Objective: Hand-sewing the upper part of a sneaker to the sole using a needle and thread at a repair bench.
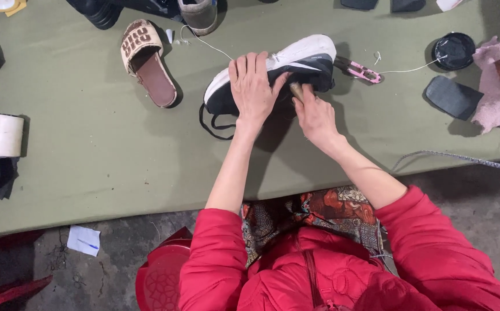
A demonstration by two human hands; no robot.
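A black sneaker with a white sole lies on its side on the green table. My left hand lies flat over its middle and pins it down. My right hand grips a small tool with a wooden handle, its tip against the shoe's side. A white thread runs from the shoe toward the back of the table. Black laces trail out at the shoe's left end.
A brown slide sandal lies to the left. Pink-handled snips, a black round tin, a black sole piece and pink cloth sit to the right. A white thread spool stands far left. A red stool is below.
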